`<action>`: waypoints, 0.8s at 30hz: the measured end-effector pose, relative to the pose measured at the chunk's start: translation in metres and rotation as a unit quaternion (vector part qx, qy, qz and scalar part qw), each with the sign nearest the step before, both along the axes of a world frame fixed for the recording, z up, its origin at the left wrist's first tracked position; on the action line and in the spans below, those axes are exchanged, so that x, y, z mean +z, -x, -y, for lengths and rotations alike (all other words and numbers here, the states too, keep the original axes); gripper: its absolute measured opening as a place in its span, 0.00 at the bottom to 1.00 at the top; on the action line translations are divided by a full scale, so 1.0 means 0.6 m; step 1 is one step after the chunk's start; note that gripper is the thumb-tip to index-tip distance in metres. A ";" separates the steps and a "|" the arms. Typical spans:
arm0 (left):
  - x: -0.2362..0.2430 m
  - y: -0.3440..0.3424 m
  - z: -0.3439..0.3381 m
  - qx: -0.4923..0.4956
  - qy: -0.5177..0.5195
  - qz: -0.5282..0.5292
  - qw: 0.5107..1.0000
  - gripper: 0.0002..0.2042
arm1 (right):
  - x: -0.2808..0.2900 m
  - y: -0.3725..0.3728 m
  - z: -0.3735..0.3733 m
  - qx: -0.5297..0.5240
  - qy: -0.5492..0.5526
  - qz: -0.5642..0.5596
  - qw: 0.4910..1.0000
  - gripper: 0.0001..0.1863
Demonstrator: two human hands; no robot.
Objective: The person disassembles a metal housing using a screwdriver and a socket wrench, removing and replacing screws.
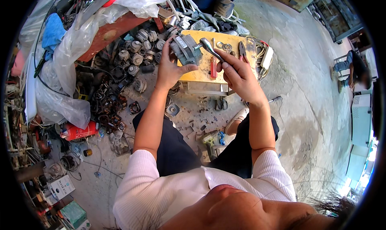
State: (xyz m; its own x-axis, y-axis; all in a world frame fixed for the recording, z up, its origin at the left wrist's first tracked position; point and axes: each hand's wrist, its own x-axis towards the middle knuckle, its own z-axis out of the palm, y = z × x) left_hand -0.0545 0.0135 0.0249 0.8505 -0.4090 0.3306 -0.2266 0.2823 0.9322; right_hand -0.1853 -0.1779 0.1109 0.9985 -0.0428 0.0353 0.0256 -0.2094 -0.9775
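My left hand (171,71) grips a grey metal motor housing (184,49) with a label, tilted above the yellow-topped stool (219,78). A steel ratchet wrench (213,50) has its head by a short shaft at the housing's right side; whether it is seated there I cannot tell. My right hand (238,77) is closed on the ratchet's handle. On the stool top lie a red-handled screwdriver (213,68), several metal rings (226,46) and pliers (242,49).
A pile of old motors (140,55), plastic sheeting (72,101), a red cylinder (78,130) and clutter crowd the left. A power strip (267,56) with cables lies right of the stool, a green power tool (210,145) between my feet. Another person (354,69) is at the far right.
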 end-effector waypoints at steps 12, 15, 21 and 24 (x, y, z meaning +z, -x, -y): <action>-0.023 0.002 -0.013 0.088 -0.197 0.149 0.965 0.55 | 0.009 0.010 0.027 0.027 0.008 -0.111 0.993 0.20; -0.028 0.012 0.001 0.053 -0.149 0.053 0.986 0.54 | 0.014 0.013 0.022 0.010 0.091 -0.103 0.990 0.21; -0.038 0.020 0.004 0.078 -0.338 0.099 0.933 0.56 | 0.001 0.021 0.029 0.009 0.213 -0.020 0.977 0.22; -0.046 0.022 0.008 0.093 -0.415 0.130 0.895 0.56 | -0.007 0.018 0.037 0.016 0.232 -0.041 0.972 0.23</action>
